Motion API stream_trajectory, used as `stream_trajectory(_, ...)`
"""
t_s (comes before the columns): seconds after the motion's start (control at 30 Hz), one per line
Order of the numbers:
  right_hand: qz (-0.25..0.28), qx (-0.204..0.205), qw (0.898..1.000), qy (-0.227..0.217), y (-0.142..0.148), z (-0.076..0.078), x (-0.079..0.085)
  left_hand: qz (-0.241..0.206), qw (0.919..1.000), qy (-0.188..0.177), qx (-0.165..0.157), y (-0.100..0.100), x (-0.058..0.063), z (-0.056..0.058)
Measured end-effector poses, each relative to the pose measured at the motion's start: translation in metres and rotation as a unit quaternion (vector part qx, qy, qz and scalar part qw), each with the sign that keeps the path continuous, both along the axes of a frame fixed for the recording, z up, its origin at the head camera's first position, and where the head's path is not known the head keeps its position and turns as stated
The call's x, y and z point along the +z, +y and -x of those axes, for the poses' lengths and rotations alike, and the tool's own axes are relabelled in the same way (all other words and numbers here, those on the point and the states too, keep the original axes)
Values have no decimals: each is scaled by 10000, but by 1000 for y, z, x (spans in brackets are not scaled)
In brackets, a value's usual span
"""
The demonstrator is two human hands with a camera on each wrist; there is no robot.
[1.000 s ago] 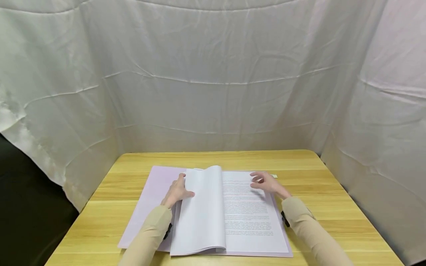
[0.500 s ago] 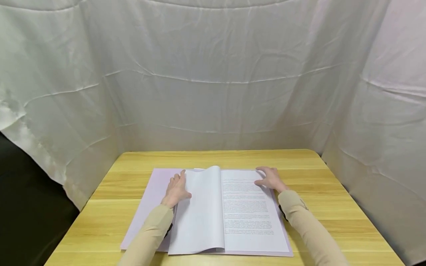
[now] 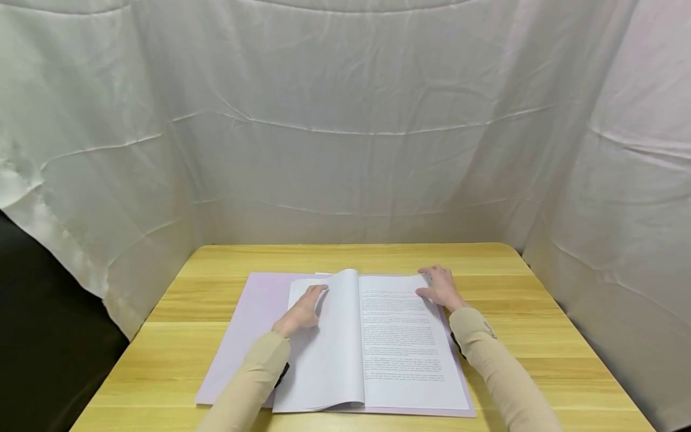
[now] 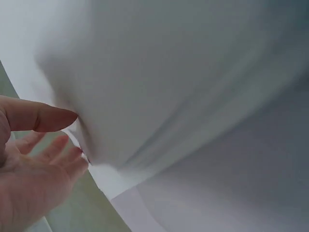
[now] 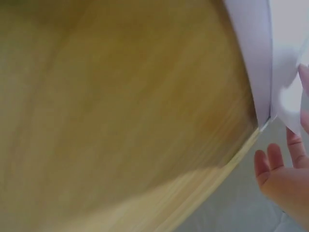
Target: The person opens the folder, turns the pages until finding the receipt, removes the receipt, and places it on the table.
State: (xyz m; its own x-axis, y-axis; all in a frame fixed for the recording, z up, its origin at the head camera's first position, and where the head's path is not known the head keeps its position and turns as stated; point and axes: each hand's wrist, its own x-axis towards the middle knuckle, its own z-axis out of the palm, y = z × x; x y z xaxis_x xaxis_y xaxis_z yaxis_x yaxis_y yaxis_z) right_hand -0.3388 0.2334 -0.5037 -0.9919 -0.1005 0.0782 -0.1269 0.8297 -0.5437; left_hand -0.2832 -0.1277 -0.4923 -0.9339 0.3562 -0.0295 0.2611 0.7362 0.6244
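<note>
A lilac folder (image 3: 237,336) lies open on the table with a stack of white sheets in it. The turned sheets (image 3: 329,360) on the left curl up along the middle, and a printed page (image 3: 402,348) faces up on the right. My right hand (image 3: 441,289) pinches the top right corner of that page; in the right wrist view the lifted paper corner (image 5: 286,104) sits between thumb and fingers. Over the turned sheets, my left hand (image 3: 302,313) has its thumb and fingers apart. In the left wrist view the left hand (image 4: 38,164) grips nothing; contact with the paper cannot be told.
The wooden table (image 3: 529,336) extends on both sides of the folder and behind it. Pale grey cloth (image 3: 345,180) hangs around the back and sides. Dark material (image 3: 43,336) shows at the far left.
The right hand has moved slightly outward to the page's top right corner and its fingers have closed on it. The left hand has shifted right from the sheets' left edge to over them.
</note>
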Motion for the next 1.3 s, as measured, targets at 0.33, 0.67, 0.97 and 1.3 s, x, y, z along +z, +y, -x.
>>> stream_trajectory(0.33, 627, -478, 9969, 48, 1, -2, 4, 47, 9988, -144, -472, 1, -3, -2)
stream_trajectory(0.67, 837, -420, 9956, 64, 4, -5, 7, -181, 9969, -737, -226, 4, -3, -2)
stream_trajectory(0.97, 1093, 12, 9940, 78, -1, -11, 15, -71, 9971, -722, -222, 5, -3, -2)
stream_trajectory(1.3, 1498, 333, 9865, -564, 0, -20, 25, -2, 9970, -742, -222, 4, -2, -4)
